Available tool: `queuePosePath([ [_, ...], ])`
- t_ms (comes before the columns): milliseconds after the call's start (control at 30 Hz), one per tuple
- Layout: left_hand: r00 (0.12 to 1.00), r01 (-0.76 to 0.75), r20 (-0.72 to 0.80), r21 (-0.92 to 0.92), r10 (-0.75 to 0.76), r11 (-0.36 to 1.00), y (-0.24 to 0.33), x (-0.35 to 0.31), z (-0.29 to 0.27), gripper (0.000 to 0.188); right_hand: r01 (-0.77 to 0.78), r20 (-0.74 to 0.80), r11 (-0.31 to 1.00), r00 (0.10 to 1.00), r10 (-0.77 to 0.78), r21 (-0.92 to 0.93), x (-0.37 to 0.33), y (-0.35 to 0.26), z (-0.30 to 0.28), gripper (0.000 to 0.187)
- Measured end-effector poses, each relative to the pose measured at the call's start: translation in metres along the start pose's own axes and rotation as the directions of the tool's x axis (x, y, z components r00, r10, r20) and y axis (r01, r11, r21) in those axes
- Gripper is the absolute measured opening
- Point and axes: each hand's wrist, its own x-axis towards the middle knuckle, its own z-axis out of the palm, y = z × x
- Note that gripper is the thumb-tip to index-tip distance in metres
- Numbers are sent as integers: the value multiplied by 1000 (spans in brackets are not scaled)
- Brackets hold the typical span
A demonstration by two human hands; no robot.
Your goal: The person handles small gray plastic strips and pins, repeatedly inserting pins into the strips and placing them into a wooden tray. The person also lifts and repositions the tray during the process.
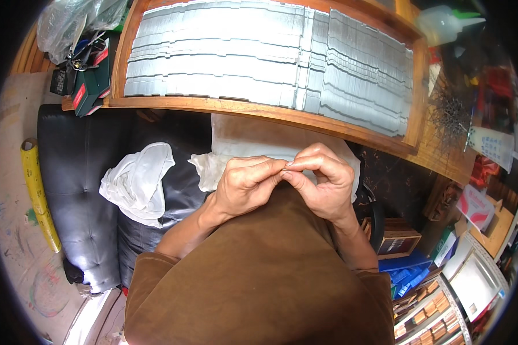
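While the head view is looking down over a brown garment (259,270), the two hands are meeting in the middle, fingertip to fingertip. The left hand (242,181) is pressing thumb against forefinger, its other fingers curling under; the right hand (325,179) is bending its forefinger and thumb into a loop, the tips coming together right at the left hand's tips. Both are pinching at that one spot — whether something small is sitting between the fingertips, I cannot tell.

Nearest to the hands, a white sheet (242,137) is spreading out beneath and beyond them, reaching toward the wooden tray (213,104). The tray is resting on a table (440,152) and holding thin grey pieces (213,57), which are lying packed in close rows. To the left of the hands, a crumpled white cloth (138,187) is lying on a black padded seat (77,167), and a yellow roll (38,195) is lying beyond the seat. Dark green boxes (92,86) are standing by the tray's left end, near a clear plastic bag (75,29). At the far right, a bottle with a green top (437,26) is standing near the tray's corner — dark, thin bits (452,112) are clustering nearer, on the table.
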Motion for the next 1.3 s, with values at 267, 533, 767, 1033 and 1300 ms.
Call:
queuePosePath([
  [267, 1000, 16, 14, -8, -16, 1000, 4, 3, -1, 19, -5, 6, 1000, 1000, 5, -3, 0, 1, -2, 17],
  [533, 1000, 6, -2, -19, -6, 1000, 0, 1, 2, 19, -6, 9, 1000, 1000, 6, -8, 1, 0, -2, 16],
  [767, 1000, 26, -7, -22, -26, 999, 1, 1, 2, 18, -16, -19, 1000, 1000, 16, -4, 1, 0, 0, 14],
  [1033, 997, 76, 6, -24, -76, 997, 8, 4, 0, 17, -16, -42, 1000, 999, 17, 6, 1, -1, -2, 14],
  [1300, 996, 78, -30, -53, -80, 996, 8, 4, 3, 16, -48, -109, 993, 992, 60, 105, -2, 2, 2, 13],
])
